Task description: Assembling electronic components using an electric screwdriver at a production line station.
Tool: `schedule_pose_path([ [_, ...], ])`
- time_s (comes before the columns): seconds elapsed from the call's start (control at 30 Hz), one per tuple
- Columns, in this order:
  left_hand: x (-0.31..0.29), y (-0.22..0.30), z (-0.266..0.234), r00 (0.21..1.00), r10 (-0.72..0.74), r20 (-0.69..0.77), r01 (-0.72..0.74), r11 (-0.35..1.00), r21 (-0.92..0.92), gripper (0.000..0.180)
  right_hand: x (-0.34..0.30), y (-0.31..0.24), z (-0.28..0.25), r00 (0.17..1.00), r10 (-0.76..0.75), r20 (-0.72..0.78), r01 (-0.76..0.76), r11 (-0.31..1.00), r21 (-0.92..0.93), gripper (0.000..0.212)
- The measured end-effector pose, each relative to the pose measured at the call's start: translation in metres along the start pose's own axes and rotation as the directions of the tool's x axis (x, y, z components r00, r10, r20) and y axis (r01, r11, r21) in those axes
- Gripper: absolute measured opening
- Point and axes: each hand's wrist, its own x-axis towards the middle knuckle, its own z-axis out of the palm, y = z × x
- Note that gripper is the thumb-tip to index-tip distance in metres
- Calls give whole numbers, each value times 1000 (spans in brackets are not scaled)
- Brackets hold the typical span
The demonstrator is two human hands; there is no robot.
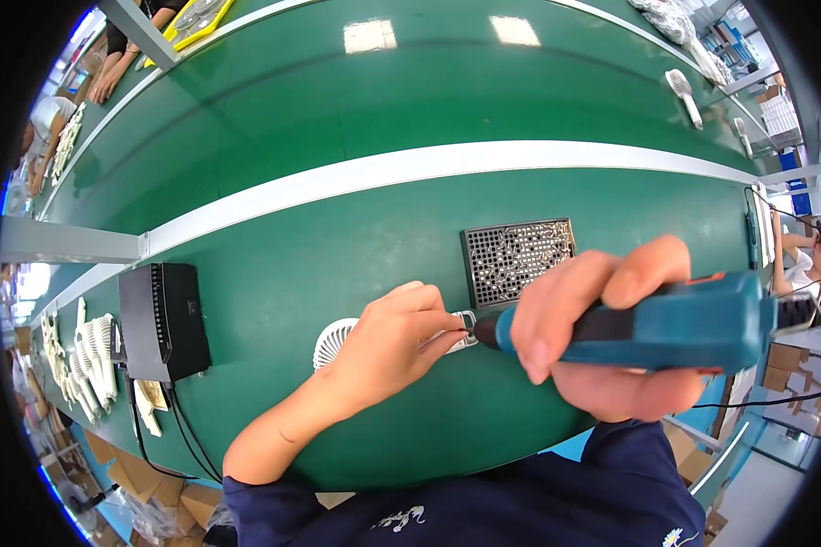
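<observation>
While the right hand (561, 310) hugs the blue driver (684, 324), centre right, the left hand (394, 345) pinches the white fan (331, 341), maybe to steady it.

white piece (334, 342) partly hidden by left fingers (438, 322)
</observation>
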Motion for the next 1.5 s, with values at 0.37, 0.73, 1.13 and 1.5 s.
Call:
schedule_pose_path([
  [0.37,1,0,-2,1000,0,2,0,1000,-15,17,-6,3,2,998,-59,29,62,992,-114,64],
  [0.73,-1,-3,-4,995,-32,99,27,998,55,22,5,-9,1,912,256,321,-191,956,-222,44],
  [1.13,-2,-2,-2,997,-52,51,47,995,92,20,2,2,-3,989,-85,121,98,990,-106,59],
  [1.5,-1,-5,3,998,-21,-52,26,995,96,23,13,31,-26,985,-145,-93,128,977,-172,64],
])
